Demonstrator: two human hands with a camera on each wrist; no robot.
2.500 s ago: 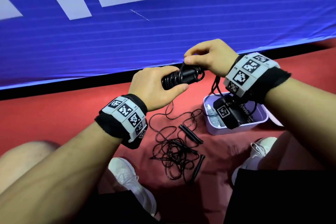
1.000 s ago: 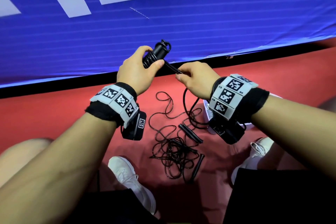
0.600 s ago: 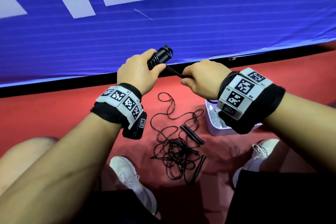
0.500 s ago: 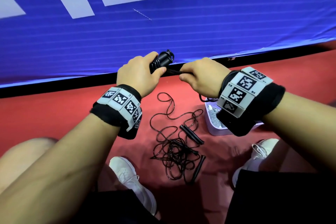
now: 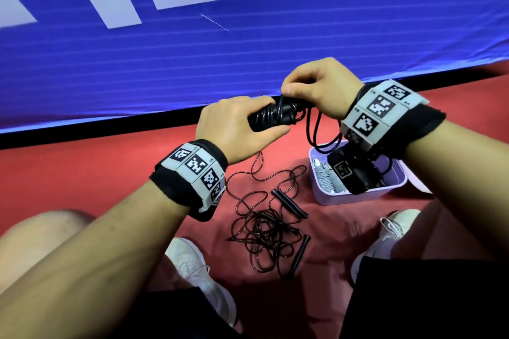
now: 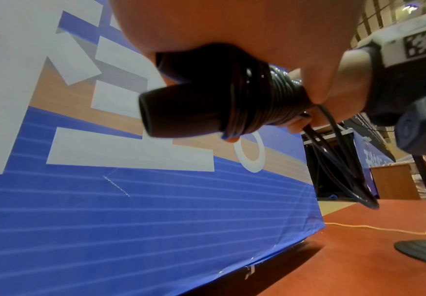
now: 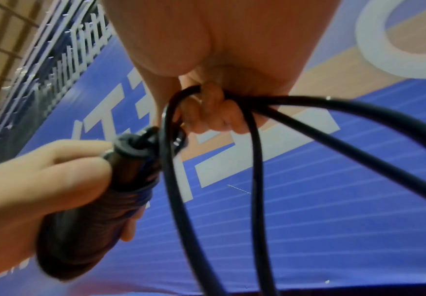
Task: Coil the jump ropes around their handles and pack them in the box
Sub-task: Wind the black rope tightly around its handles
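Observation:
My left hand (image 5: 239,124) grips a pair of black jump rope handles (image 5: 271,117) held roughly level, with black cord wound round them (image 6: 255,100). My right hand (image 5: 316,88) is just right of and above them and pinches the loose black cord (image 7: 255,160), whose loops hang down toward the box. A lilac box (image 5: 355,195) sits on the red floor under my right wrist and holds a grey coiled rope (image 5: 327,179). A second black jump rope (image 5: 261,226) lies tangled on the floor between my feet, its handles (image 5: 289,202) loose.
A blue banner wall (image 5: 248,49) stands close in front. White shoes (image 5: 198,264) (image 5: 391,231) flank the tangled rope. In the left wrist view a black stand base (image 6: 424,250) and a yellow cable (image 6: 384,228) are on the red floor to the right.
The handles have dropped from upright to roughly level in my left hand. My right hand has risen above them, carrying the cord over, with loops now hanging over the box.

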